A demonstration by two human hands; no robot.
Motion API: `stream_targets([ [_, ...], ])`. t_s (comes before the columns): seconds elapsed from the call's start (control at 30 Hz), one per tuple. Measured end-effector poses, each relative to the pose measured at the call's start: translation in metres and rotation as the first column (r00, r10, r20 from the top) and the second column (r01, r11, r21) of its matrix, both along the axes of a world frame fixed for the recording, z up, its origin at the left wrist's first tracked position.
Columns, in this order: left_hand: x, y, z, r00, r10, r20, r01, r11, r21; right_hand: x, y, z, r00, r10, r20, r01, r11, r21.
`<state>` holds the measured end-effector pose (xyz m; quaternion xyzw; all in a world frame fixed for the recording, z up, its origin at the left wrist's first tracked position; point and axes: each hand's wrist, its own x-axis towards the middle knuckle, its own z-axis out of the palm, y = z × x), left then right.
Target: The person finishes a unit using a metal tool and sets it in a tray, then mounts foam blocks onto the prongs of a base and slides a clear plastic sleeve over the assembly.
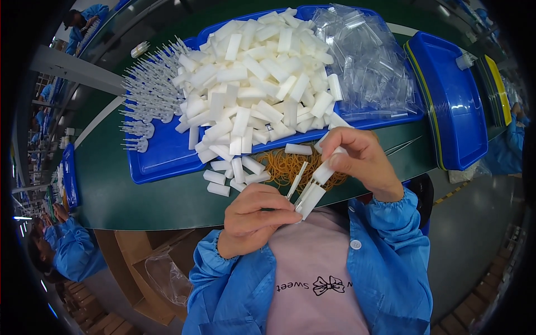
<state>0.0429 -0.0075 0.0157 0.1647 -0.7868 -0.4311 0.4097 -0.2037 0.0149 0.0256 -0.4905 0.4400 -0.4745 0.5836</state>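
My left hand (258, 216) is closed around the lower end of a white piece with thin prongs (297, 180). A white foam block (311, 202) sits beside its fingertips, on or against that piece. My right hand (365, 161) pinches a second foam block (324, 173), whose lower end meets the top of a slim prong. The fingers partly cover both blocks and hide the piece's base. Just beyond my hands lies a heap of tan rubber bands (277, 167), with several loose foam blocks (216, 190) to its left.
A large pile of white foam blocks (257, 72) fills the blue trays (167, 173) ahead. Many pronged white pieces (153, 84) stand at its left, clear plastic sleeves (363, 67) at its right. Stacked blue trays (452, 100) stand far right. An open cardboard box (128, 262) is below the table's edge.
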Motion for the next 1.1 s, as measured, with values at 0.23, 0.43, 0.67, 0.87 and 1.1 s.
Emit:
stream_targets([
  [0.23,0.003,-0.002,0.001,0.997,0.063,0.043,-0.061,0.997,-0.047,0.015,0.008,0.015,0.980,-0.114,-0.166,0.090,0.986,-0.144],
  [0.43,0.005,-0.004,0.002,0.999,-0.005,0.054,0.009,0.997,-0.074,0.007,0.006,0.008,0.999,-0.034,0.004,0.034,0.999,0.018],
  [0.67,0.002,0.004,0.002,0.988,0.136,0.067,-0.130,0.987,-0.091,0.025,0.010,0.000,0.997,0.007,-0.071,-0.016,0.992,-0.128],
  [0.87,-0.002,0.016,-0.009,0.925,0.378,0.038,-0.379,0.910,0.168,0.028,0.012,0.006,0.987,0.020,-0.161,-0.055,0.976,-0.212],
  [1.1,0.022,0.012,-0.018,0.947,0.321,-0.003,-0.273,0.810,0.520,0.031,-0.007,-0.007,0.379,-0.492,-0.784,-0.073,0.829,-0.555],
])
